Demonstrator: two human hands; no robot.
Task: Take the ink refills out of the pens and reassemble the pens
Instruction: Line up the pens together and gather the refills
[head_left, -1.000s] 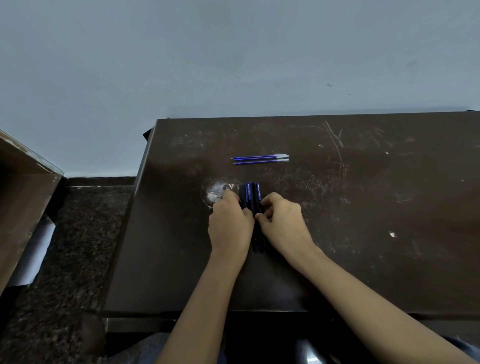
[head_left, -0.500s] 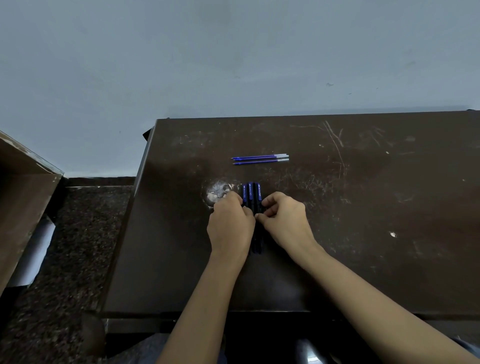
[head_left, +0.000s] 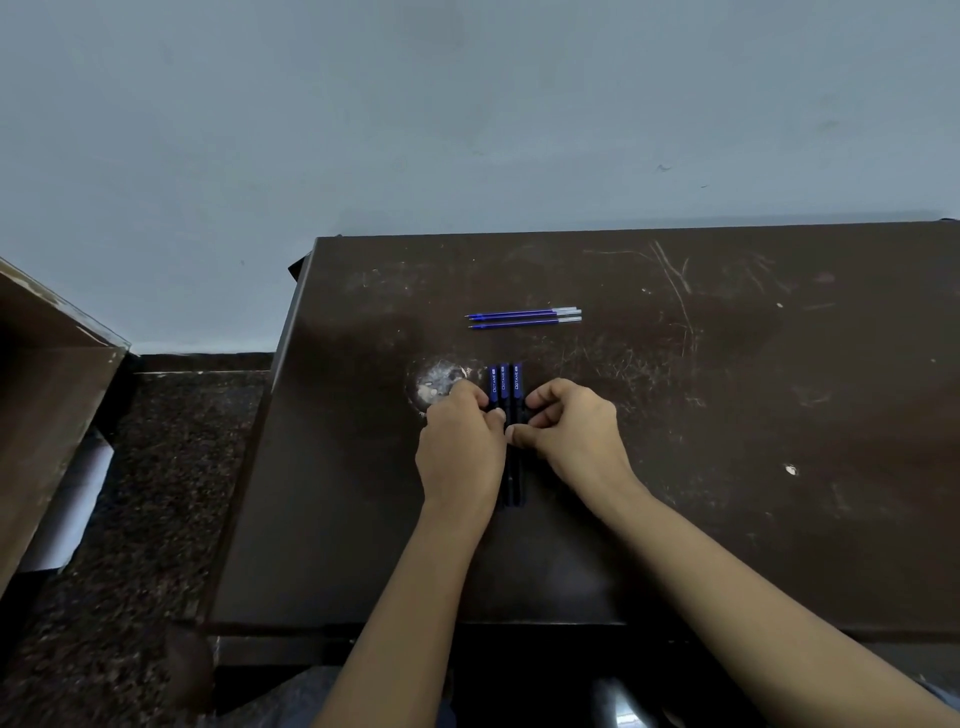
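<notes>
Here, at your far left, a brown box (head_left: 47, 395) stands on a dark speckled floor (head_left: 150, 493), apart from the dark, scratched table (head_left: 727, 467) ahead of you. On the table, a pale worn patch (head_left: 436, 384) shows just beyond your left hand (head_left: 460, 447). That hand rests curled against the left side of the pens (head_left: 504, 387), with its thumb on them. The pens lie side by side, touching, pointing away from you, blue with printed lettering at the far ends and dark nearer you. Your right hand (head_left: 569, 428) presses against their right side, fingers bent narrow and the thumb tip beside your left thumb. You cannot tell whether either hand truly grips a pen. Beyond the pens, well apart, three blue refills (head_left: 524, 317) lie crosswise together, clear ends to the right.
</notes>
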